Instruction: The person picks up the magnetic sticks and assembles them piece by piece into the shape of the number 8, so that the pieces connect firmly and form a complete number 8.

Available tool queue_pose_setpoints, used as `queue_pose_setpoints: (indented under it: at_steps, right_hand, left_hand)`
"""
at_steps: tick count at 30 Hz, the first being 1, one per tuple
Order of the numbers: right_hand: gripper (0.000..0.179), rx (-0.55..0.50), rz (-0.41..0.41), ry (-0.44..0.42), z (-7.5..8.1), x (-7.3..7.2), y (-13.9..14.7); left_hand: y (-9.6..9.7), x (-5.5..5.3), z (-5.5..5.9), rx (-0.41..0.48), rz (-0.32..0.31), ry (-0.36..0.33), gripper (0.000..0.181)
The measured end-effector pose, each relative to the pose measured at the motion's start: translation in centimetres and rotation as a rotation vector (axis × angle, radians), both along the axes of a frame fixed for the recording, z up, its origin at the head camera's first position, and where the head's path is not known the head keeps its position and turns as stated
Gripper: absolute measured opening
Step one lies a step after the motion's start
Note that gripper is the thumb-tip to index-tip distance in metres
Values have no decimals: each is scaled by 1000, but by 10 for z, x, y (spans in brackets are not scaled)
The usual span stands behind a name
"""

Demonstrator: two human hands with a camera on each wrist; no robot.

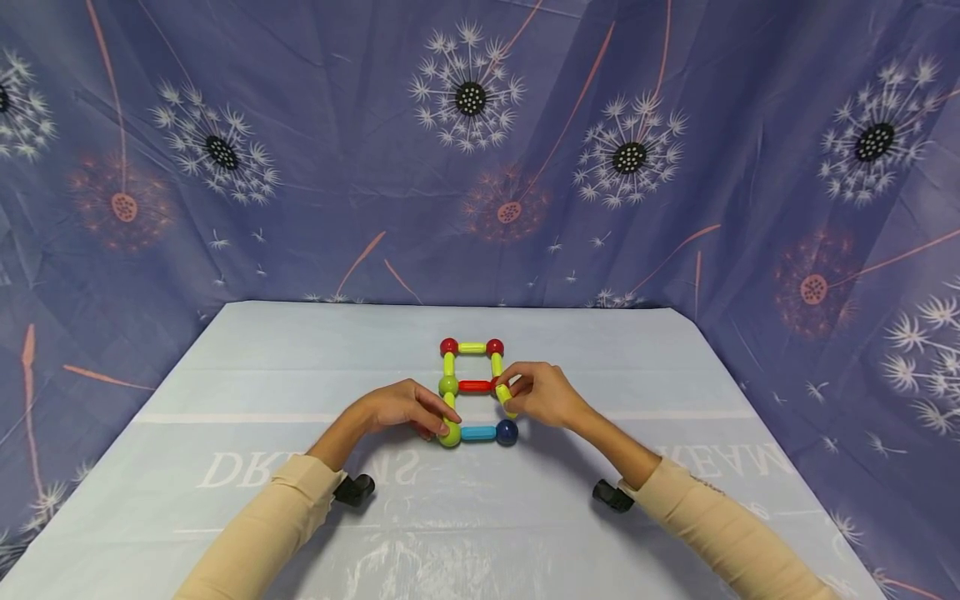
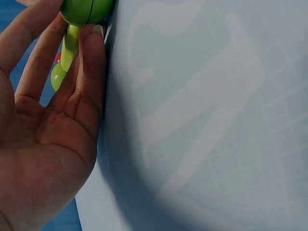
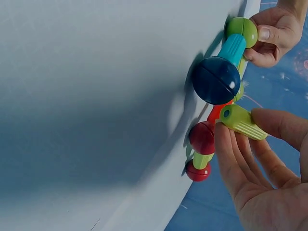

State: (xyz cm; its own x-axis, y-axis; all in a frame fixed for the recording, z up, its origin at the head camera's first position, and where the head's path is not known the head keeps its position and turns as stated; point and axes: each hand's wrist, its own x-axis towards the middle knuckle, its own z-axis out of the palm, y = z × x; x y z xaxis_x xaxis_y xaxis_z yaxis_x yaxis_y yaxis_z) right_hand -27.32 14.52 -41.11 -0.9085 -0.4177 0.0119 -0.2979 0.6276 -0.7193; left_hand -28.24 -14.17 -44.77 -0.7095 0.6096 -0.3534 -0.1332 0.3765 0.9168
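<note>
Ball-and-rod magnetic pieces form a ladder-like frame on the table. My left hand [image 1: 411, 408] pinches the green ball [image 1: 450, 434] at its near left corner. A light blue rod [image 1: 478, 433] joins that ball to a dark blue ball [image 1: 507, 432]. Between thumb and fingers, my right hand [image 1: 546, 393] holds a yellow-green rod [image 3: 244, 122], tilted beside the frame's right side, between the dark blue ball and a red ball [image 3: 202, 137]. In the head view the right fingers partly cover that red ball. A red rod [image 1: 474, 386] crosses the middle to another green ball [image 1: 447, 385].
Two red balls joined by a yellow-green rod [image 1: 472, 347] make the frame's far side. The table [image 1: 300, 350] has a pale cloth with printed letters. A blue dandelion-patterned curtain [image 1: 360, 150] hangs behind and beside it. A black wrist camera [image 1: 354, 490] sits below the left wrist.
</note>
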Motion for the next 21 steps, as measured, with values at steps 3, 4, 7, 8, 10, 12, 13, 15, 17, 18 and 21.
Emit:
queue_pose_setpoints:
  at_steps: [3, 4, 7, 8, 10, 12, 13, 15, 17, 18, 21]
  right_hand:
    - [28, -17, -9, -9, 0, 0, 0]
    - [27, -20, -11, -9, 0, 1, 0]
    - [28, -25, -19, -1, 0, 1, 1]
    - [27, -26, -21, 1, -1, 1, 1]
    - [27, -28, -27, 5, -1, 1, 1]
    - [27, -31, -31, 4, -2, 0, 1]
    - [27, -32, -31, 2, -3, 0, 1]
    - [27, -33, -31, -2, -3, 0, 1]
    - [27, -32, -28, -10, -3, 0, 1]
    - [28, -33, -26, -17, -3, 0, 1]
    - [28, -34, -19, -33, -3, 0, 1]
  left_hand:
    - [0, 0, 0, 2, 0, -2, 30]
    - [0, 0, 0, 3, 0, -2, 30]
    - [0, 0, 0, 8, -1, -2, 30]
    - [0, 1, 0, 11, -2, -3, 30]
    - [0, 1, 0, 14, -2, -4, 30]
    - [0, 1, 0, 18, -2, -5, 30]
    - [0, 1, 0, 18, -2, -5, 30]
    - [0, 1, 0, 17, -2, -5, 30]
    - [0, 1, 0, 15, -3, -5, 30]
    - [0, 1, 0, 14, -3, -6, 30]
    - [0, 1, 0, 10, -1, -7, 30]
